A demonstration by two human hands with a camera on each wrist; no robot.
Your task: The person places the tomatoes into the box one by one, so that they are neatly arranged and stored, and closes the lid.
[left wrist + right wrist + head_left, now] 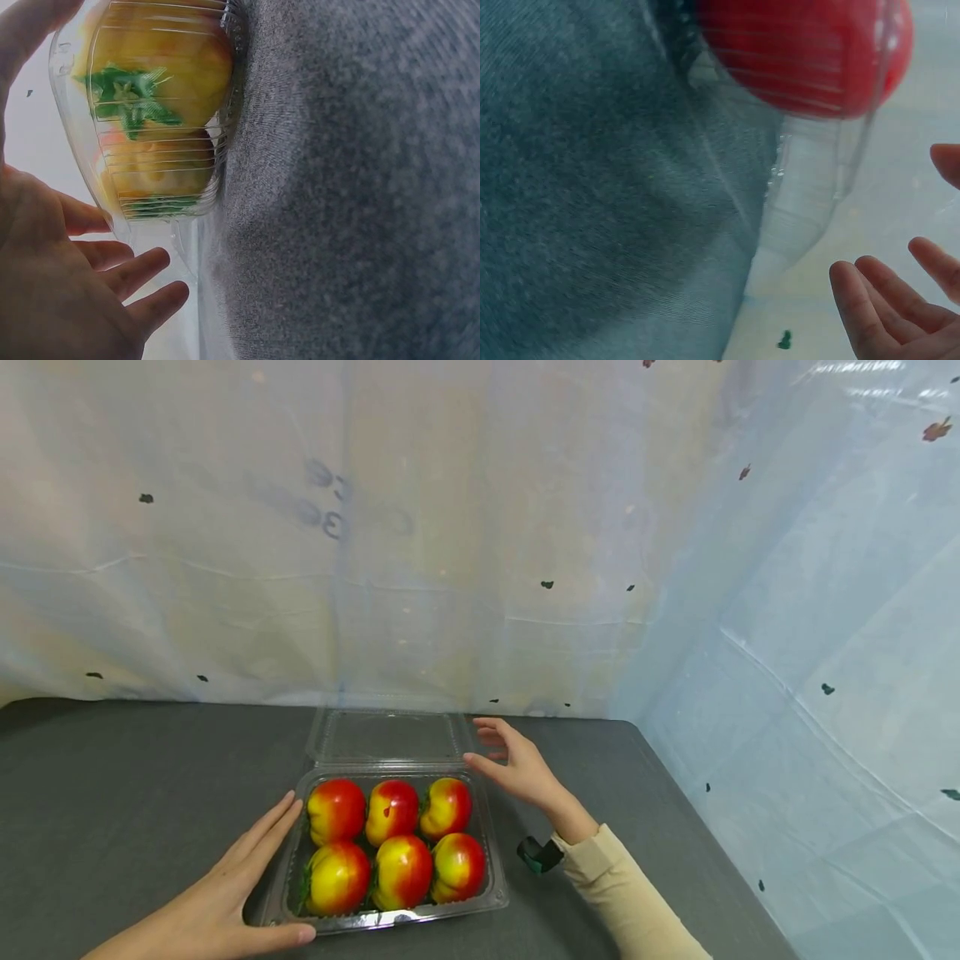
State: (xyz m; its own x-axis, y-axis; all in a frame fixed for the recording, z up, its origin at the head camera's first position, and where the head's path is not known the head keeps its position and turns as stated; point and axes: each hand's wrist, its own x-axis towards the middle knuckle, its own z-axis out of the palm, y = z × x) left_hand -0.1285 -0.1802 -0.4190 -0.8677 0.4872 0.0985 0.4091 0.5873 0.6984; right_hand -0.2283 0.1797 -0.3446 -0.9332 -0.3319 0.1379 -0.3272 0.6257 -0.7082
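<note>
A clear plastic clamshell box (489, 860) sits on the table, its transparent lid (390, 737) folded back behind it. Inside, red-and-yellow peach-like fruits (403, 871) lie in two rows of three. Green leaves (131, 97) show through the side wall in the left wrist view. My left hand (232, 885) spans the box's left side, fingers straight along the rim and thumb at the front left corner. Off the back right corner, beside the lid's hinge, my right hand (517, 764) hovers with relaxed fingers and holds nothing.
The box stands on a dark grey table (150, 777). A pale sheet (450, 527) with small dark marks hangs behind the table, and a bluish sheet (825, 652) runs along the right side. A small dark device (538, 855) is strapped at the right wrist.
</note>
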